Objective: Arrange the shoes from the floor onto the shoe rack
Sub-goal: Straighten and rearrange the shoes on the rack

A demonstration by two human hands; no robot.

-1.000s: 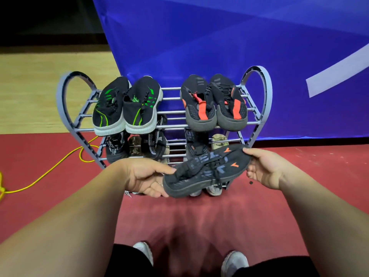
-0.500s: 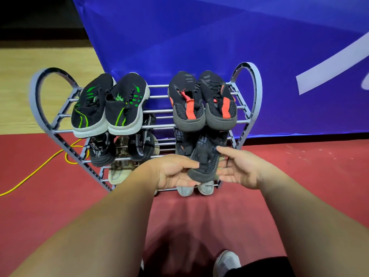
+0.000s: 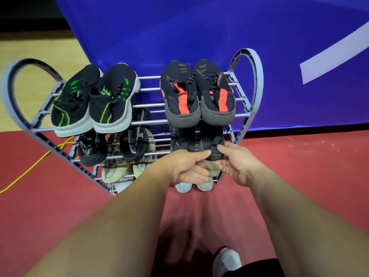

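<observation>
Red floor (image 3: 299, 176), blue banner (image 3: 199, 27) hung behind, strip of wood flooring far left. Grey shoe rack (image 3: 257, 76) with heart-shaped ends stands against the banner.

Task item: black shoe (image 3: 211, 140) sits on the middle tier at the rack's right end, toe in, heel hanging over the front rail. Its mate (image 3: 180, 140) is just beside it on the left, same tier.

Hands: both are at that heel. Left hand (image 3: 185, 166) comes in from the left with its thumb tip touching the heel and its fingers loose below, not wrapped round anything. Right hand (image 3: 237, 162) mirrors it from the right, thumb on the heel's upper edge, fingers relaxed underneath and clear of the sole. Neither hand grips; contact is thumbs only.

Rest of the rack:
- top tier: black-green pair (image 3: 93, 100) at the left end, black-red pair (image 3: 197, 96) at the right end, directly above the task shoe
- middle tier left: two more black shoes (image 3: 89, 150)
- lower tier: camo shoes (image 3: 113, 168), partly hidden
- bottom front edge: pale shoes (image 3: 183, 186), toes poking out below the hands

Yellow cable (image 3: 26, 172) runs across the floor left of the rack.
</observation>
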